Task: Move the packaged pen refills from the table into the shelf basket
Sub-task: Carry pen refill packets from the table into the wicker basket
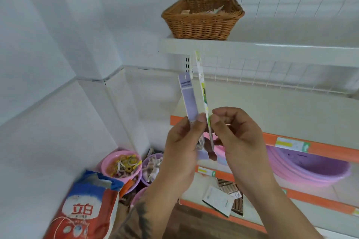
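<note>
Lilac refill pack (189, 101) upright in left hand (181, 153) grip, right hand (236, 137) pinching green-printed pack (202, 85), wicker basket (203, 18) above

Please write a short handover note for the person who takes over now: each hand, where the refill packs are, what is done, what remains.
Left hand: grips the purple refill pack, held upright.
Right hand: pinches the green-printed refill pack, seen edge-on beside the purple one.
Both packs are below the white shelf, not yet in the wicker basket.
Done: the basket already holds some packets, hard to identify.
Left: lift both packs up and drop them into the basket. The table is not in view, so I cannot tell whether more remain.
</note>
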Demonstrator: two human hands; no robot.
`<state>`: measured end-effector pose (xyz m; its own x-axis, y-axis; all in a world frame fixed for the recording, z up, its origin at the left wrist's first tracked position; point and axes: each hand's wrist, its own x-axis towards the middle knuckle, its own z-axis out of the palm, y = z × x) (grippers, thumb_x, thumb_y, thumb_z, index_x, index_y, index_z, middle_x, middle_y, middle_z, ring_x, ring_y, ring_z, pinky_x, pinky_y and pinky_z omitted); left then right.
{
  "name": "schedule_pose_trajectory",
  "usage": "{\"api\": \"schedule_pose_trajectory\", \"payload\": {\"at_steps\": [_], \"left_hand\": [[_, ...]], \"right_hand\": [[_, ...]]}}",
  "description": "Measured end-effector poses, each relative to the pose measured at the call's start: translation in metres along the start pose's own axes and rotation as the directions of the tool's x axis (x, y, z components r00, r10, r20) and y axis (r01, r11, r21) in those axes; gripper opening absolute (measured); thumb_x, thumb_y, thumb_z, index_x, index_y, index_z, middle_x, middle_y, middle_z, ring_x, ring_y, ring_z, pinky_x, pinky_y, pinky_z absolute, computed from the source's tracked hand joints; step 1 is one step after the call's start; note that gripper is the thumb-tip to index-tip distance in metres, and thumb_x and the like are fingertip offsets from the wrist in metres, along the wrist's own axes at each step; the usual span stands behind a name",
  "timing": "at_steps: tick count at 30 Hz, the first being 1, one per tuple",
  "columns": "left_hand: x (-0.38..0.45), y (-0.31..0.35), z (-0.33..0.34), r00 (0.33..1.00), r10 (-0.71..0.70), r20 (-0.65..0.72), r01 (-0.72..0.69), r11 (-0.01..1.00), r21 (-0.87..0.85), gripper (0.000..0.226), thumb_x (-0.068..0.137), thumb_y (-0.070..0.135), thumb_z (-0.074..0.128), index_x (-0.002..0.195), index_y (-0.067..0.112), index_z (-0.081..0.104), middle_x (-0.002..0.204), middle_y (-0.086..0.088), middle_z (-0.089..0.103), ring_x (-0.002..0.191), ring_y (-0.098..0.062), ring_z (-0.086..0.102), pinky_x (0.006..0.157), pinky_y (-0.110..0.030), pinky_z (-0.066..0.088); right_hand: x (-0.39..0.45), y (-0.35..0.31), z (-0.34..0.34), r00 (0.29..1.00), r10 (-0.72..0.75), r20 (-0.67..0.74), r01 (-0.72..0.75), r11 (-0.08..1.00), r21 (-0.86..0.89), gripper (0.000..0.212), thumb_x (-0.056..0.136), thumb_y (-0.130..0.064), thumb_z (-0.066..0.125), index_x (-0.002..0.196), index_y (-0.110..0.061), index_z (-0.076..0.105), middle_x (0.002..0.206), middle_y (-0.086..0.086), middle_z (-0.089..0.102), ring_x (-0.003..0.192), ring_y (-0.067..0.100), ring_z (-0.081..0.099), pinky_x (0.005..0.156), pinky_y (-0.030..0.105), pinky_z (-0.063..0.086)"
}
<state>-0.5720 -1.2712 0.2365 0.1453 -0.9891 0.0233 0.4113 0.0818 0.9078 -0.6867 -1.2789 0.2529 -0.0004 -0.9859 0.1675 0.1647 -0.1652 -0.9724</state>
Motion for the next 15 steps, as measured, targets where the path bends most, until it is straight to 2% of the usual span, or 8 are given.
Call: {"api": "schedule_pose_trajectory", "payload": {"at_steps": [3, 5, 7, 9, 12, 14, 15], "left_hand": [[0.012, 0.004, 0.006, 0.996, 0.080, -0.027, -0.078, 0.996, 0.040, 0.036, 0.084, 0.043, 0.074, 0.095, 0.009, 0.075, 0.073, -0.018, 0.062, 0.057, -0.031, 0.056, 0.055, -0.035, 0.051], [0.016, 0.007, 0.008, 0.991, 0.130, -0.028, -0.128, 0.989, 0.078, 0.026, 0.090, 0.035, 0.072, 0.088, 0.009, 0.074, 0.067, -0.019, 0.057, 0.055, -0.030, 0.053, 0.054, -0.034, 0.049], [0.022, 0.010, 0.009, 0.985, 0.170, -0.025, -0.166, 0.979, 0.121, 0.029, 0.092, 0.033, 0.070, 0.084, 0.006, 0.071, 0.062, -0.017, 0.056, 0.054, -0.029, 0.052, 0.055, -0.037, 0.049], [0.028, 0.014, 0.011, 0.979, 0.205, -0.020, -0.198, 0.964, 0.178, 0.035, 0.091, 0.038, 0.072, 0.082, 0.004, 0.068, 0.056, -0.013, 0.055, 0.051, -0.029, 0.052, 0.056, -0.040, 0.048], [0.038, 0.024, 0.018, 0.965, 0.263, -0.008, -0.251, 0.930, 0.268, 0.037, 0.093, 0.037, 0.074, 0.077, 0.006, 0.065, 0.053, -0.017, 0.052, 0.048, -0.025, 0.052, 0.053, -0.035, 0.047], [0.045, 0.030, 0.021, 0.957, 0.290, -0.010, -0.275, 0.916, 0.293, 0.037, 0.090, 0.035, 0.068, 0.075, 0.002, 0.061, 0.052, -0.017, 0.052, 0.045, -0.024, 0.052, 0.050, -0.028, 0.046], [0.049, 0.033, 0.021, 0.955, 0.296, 0.004, -0.284, 0.912, 0.297, 0.037, 0.090, 0.033, 0.068, 0.077, 0.000, 0.062, 0.052, -0.021, 0.053, 0.045, -0.029, 0.053, 0.050, -0.029, 0.047]], "right_hand": [[0.014, -0.009, -0.003, 1.000, -0.017, 0.016, 0.016, 0.999, 0.031, 0.004, 0.099, -0.006, 0.063, 0.097, -0.003, 0.066, 0.083, 0.025, 0.066, 0.052, 0.037, 0.053, 0.045, 0.043, 0.049], [0.019, -0.010, -0.002, 0.999, -0.040, 0.007, 0.040, 0.999, 0.021, 0.007, 0.099, -0.006, 0.063, 0.093, -0.007, 0.068, 0.085, 0.022, 0.068, 0.060, 0.041, 0.056, 0.054, 0.050, 0.053], [0.022, -0.011, -0.001, 0.998, -0.068, -0.015, 0.068, 0.998, 0.001, 0.011, 0.099, -0.008, 0.064, 0.091, -0.013, 0.071, 0.084, 0.015, 0.069, 0.070, 0.039, 0.062, 0.066, 0.054, 0.056], [0.026, -0.014, -0.002, 0.996, -0.080, -0.046, 0.080, 0.997, -0.014, 0.012, 0.098, -0.010, 0.065, 0.090, -0.015, 0.072, 0.082, 0.011, 0.070, 0.074, 0.035, 0.064, 0.072, 0.048, 0.057], [0.034, -0.020, -0.006, 0.989, -0.107, -0.104, 0.107, 0.994, -0.008, 0.011, 0.097, -0.008, 0.064, 0.092, -0.015, 0.071, 0.078, 0.005, 0.069, 0.069, 0.017, 0.060, 0.067, 0.033, 0.053], [0.039, -0.024, -0.007, 0.983, -0.145, -0.111, 0.144, 0.989, -0.021, 0.008, 0.097, -0.006, 0.066, 0.097, -0.013, 0.069, 0.075, 0.001, 0.069, 0.070, 0.013, 0.062, 0.069, 0.032, 0.053], [0.042, -0.026, -0.007, 0.981, -0.166, -0.105, 0.162, 0.986, -0.042, 0.007, 0.097, -0.007, 0.067, 0.099, -0.013, 0.068, 0.075, -0.001, 0.070, 0.071, 0.013, 0.064, 0.069, 0.031, 0.053]]}}
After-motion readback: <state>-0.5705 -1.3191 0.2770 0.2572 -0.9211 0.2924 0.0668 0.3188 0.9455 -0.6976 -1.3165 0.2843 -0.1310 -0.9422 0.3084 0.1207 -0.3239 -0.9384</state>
